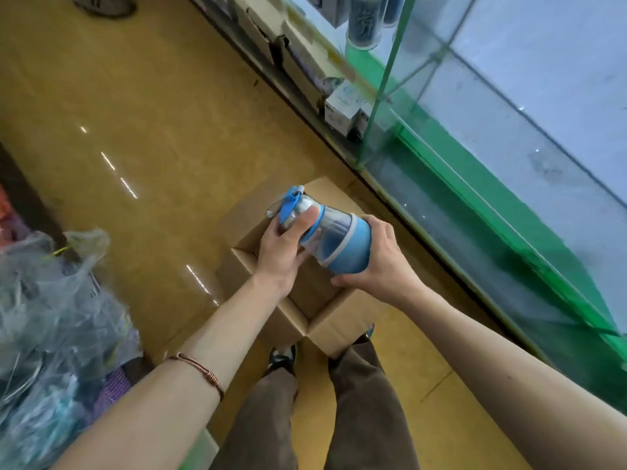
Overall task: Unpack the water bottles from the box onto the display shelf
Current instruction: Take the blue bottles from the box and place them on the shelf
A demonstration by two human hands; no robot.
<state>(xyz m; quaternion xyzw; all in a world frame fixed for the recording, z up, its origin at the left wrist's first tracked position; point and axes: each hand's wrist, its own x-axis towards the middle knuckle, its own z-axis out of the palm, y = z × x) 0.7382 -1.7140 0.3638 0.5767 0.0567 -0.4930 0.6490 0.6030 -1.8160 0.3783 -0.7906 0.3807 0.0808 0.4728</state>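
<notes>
On my feed I see a glossy yellow-brown floor [142, 106] with streaks of reflected light. At the left lies a heap of crumpled clear plastic bags [51, 320]. Small white cartons [341, 111] stand in a row at the foot of the glass. Brown trousers [359, 412] and a dark shoe [283, 357] fill the bottom centre. A copper wire bracelet [200, 369] circles one wrist.

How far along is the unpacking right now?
Done: the cardboard box is open on the floor. In hand: one blue water bottle, left hand near its cap, right hand at its base, above the box. Left: placing it on the glass shelf.
</notes>
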